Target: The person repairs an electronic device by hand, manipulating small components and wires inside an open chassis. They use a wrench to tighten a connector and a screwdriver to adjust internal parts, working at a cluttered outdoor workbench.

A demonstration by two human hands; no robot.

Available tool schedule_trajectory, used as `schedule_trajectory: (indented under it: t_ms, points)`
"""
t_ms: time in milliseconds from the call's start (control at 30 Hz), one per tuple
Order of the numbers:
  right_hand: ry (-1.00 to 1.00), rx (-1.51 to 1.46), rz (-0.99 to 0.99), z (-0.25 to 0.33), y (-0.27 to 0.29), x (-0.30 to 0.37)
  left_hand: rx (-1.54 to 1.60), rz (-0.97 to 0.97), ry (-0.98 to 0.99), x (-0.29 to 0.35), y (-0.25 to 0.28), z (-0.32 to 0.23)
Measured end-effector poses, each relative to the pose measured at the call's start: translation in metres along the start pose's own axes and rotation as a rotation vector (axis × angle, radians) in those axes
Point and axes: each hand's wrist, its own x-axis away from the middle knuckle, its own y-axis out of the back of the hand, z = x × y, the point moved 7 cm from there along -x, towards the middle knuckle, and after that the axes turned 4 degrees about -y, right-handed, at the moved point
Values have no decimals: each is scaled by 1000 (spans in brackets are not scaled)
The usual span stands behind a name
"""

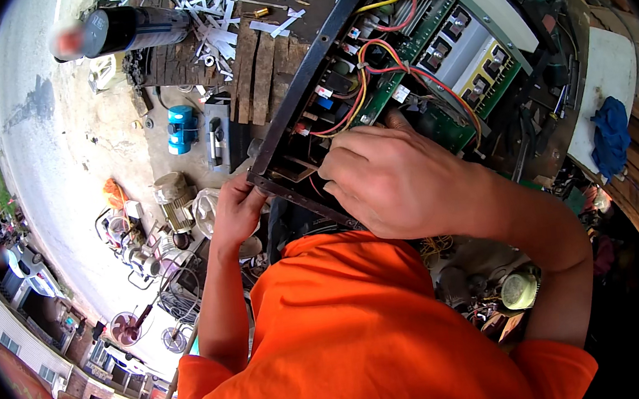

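One open black metal chassis (299, 91) sat before both hands. The left hand (233, 213) curled around its lower corner edge. The right hand (388, 180) reached inside with fingers bent among red and yellow wires (358, 92), beside two green circuit boards (426, 30); whether it pinched anything could not be told.

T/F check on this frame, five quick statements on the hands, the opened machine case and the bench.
1. The left hand grips the lower corner of the open machine case. True.
2. The right hand rests outside the case on the bench. False: it reaches into the case, by the wires and green circuit boards.
3. A blue rag lies on a white board to the right. True.
4. The person wears a green shirt. False: the shirt is orange.
5. The case still has its cover on. False: the inside is exposed.
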Motion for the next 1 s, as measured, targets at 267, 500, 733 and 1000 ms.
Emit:
schedule_trajectory:
  t_ms: [267, 500, 733, 1000]
  points:
    - [-42, -175, -114, 9, 3, -40, 31, 37, 12, 0, -1, -4]
    - [-123, -182, -263, -5, 19, -23, 8, -26, 11, 1, -3, -12]
    - [-52, -270, -359, -19, 19, 8, 19, -26, -16, -1, -2, -5]
    - [-74, -291, -378, -29, 15, 10, 6, -16, -8, 0, -1, -1]
